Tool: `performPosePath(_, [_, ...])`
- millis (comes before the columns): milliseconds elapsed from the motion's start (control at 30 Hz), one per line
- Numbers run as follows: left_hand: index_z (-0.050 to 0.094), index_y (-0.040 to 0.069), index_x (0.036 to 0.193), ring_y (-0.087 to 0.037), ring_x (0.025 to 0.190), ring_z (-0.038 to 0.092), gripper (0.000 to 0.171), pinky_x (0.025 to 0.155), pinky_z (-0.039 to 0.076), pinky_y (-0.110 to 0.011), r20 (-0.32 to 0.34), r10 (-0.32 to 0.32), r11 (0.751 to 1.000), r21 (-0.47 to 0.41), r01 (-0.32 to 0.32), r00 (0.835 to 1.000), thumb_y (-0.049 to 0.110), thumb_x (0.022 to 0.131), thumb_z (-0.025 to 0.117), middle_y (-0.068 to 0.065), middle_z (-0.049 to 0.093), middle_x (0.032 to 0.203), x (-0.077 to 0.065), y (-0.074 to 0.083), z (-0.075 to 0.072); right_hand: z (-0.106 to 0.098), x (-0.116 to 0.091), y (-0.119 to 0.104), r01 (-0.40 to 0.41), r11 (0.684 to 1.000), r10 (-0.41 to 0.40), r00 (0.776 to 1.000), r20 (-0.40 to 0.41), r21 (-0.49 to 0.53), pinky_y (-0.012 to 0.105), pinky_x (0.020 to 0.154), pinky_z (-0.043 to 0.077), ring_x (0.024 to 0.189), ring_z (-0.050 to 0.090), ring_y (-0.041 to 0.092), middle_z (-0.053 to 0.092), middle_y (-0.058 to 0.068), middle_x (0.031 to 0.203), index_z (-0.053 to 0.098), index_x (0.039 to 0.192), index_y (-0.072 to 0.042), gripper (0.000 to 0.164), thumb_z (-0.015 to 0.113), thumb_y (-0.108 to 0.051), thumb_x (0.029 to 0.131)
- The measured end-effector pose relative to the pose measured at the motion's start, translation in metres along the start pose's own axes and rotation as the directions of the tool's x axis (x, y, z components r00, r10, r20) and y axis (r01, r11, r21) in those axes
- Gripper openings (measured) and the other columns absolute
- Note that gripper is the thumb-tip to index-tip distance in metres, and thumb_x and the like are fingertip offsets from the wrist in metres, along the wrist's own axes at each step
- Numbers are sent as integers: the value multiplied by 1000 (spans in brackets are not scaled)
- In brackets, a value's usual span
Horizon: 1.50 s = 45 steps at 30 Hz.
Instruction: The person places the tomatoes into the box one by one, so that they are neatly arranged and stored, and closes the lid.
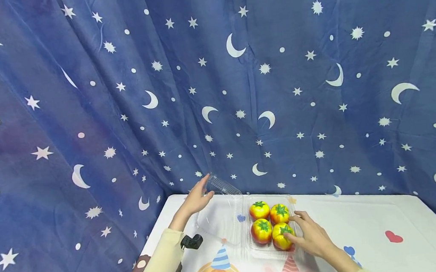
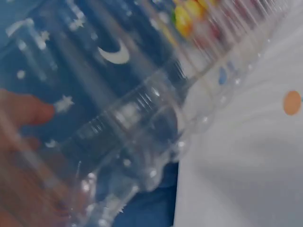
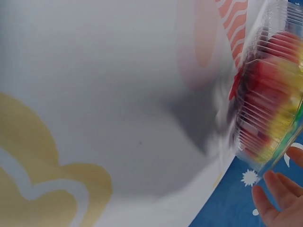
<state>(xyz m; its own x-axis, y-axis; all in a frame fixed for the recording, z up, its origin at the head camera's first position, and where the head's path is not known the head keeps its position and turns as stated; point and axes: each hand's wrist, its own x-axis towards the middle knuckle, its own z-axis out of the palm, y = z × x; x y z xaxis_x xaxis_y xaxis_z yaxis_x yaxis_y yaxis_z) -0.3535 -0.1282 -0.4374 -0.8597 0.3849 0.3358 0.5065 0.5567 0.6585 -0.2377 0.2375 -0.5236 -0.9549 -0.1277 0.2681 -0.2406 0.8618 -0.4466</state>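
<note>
A clear plastic clamshell box [image 1: 251, 248] lies on the table, its tray holding several red-and-yellow, tomato-like fruits [image 1: 261, 230] with green leafy tops. Its transparent lid [image 1: 225, 186] stands tilted up on the left. My left hand [image 1: 198, 199] is at the lid's outer side, fingers extended, thumb apart; through the blurred plastic in the left wrist view, the fingers [image 2: 28, 111] show partly. Whether they press the lid is unclear. My right hand [image 1: 310, 235] is spread at the tray's right edge, thumb by the front right fruit [image 1: 281, 243]; in the right wrist view its fingertips [image 3: 270, 182] are near the rim.
The white table cover [image 1: 363, 222] carries printed hearts, party hats and a smiling face. Right behind the table's back edge hangs a dark blue curtain [image 1: 299, 146] with moons and stars. A small black camera [image 1: 191, 242] is strapped to the left wrist.
</note>
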Motion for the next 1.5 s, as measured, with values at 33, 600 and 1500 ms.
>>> performPosePath(33, [30, -6, 150, -49, 124, 50, 65, 102, 45, -51, 9, -1, 1000, -5, 1, 1000, 9, 94, 57, -31, 36, 149, 1, 3, 0, 0, 0, 1, -1, 1000, 1, 1000, -1, 3, 61, 84, 51, 110, 60, 43, 51, 22, 135, 66, 119, -8, 51, 72, -46, 85])
performPosePath(600, [24, 0, 155, -53, 127, 46, 64, 100, 44, -59, 87, 67, 988, -148, -53, 994, 13, 99, 53, -32, 38, 148, 25, 47, 4, -5, -4, 13, 48, 998, -45, 996, -75, 43, 58, 82, 53, 105, 63, 40, 54, 18, 132, 65, 121, -5, 40, 68, -32, 92])
performPosePath(1500, [30, 4, 153, -43, 126, 52, 52, 99, 47, -54, 16, 172, 966, -197, -165, 985, 20, 105, 40, -27, 43, 145, 39, 80, 50, -4, -10, 29, -55, 991, 57, 998, -11, 120, 62, 90, 47, 111, 60, 41, 66, 17, 118, 55, 135, -4, 53, 61, -39, 96])
